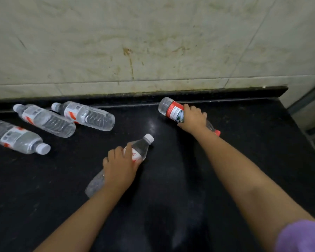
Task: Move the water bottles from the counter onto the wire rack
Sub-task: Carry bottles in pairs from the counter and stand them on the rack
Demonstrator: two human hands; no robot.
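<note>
My left hand is curled over the middle of a white-capped water bottle, fingers wrapped across its label from above. That bottle lies on its side on the black tabletop, its cap pointing up and to the right, away from me, and its clear base sticking out below my wrist. My right hand grips a second bottle, the red-labelled water bottle, fingers closed round its body just beside the red band. It lies tilted near the back edge of the tabletop, clear base toward the wall, and its red cap peeks out beyond my wrist on the right. I cannot tell whether either bottle is lifted clear of the surface or resting on it.

Three more water bottles lie on their sides at the left, well apart from my hands: one at the far left with its white cap pointing right, one in the middle, and one nearest the wall; the last two lie almost touching, caps to the upper left. A stained, pale tiled wall rises behind the tabletop. A purple sleeve shows on my right arm.
</note>
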